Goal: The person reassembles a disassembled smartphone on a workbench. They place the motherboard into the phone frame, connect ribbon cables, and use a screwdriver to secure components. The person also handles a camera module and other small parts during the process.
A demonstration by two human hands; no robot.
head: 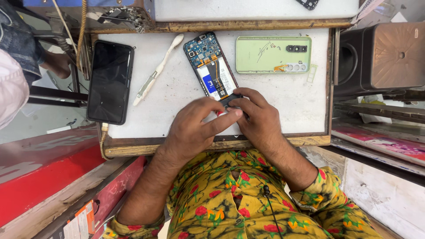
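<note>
White work mat in a wooden tray, on it an opened phone, back off, long axis running away from the person, tilted slightly left. Pale green back cover just right of it, black phone far left, white toothbrush between. Both hands at the near end: left hand fingers curled, pinching a small red-tipped item; right hand fingers bent, pressing the phone's bottom edge. Equally near.

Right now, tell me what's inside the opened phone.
Inside the opened phone: a blue circuit board at the far end, then a white battery with an orange ribbon cable. Both hands cover its near end.
</note>
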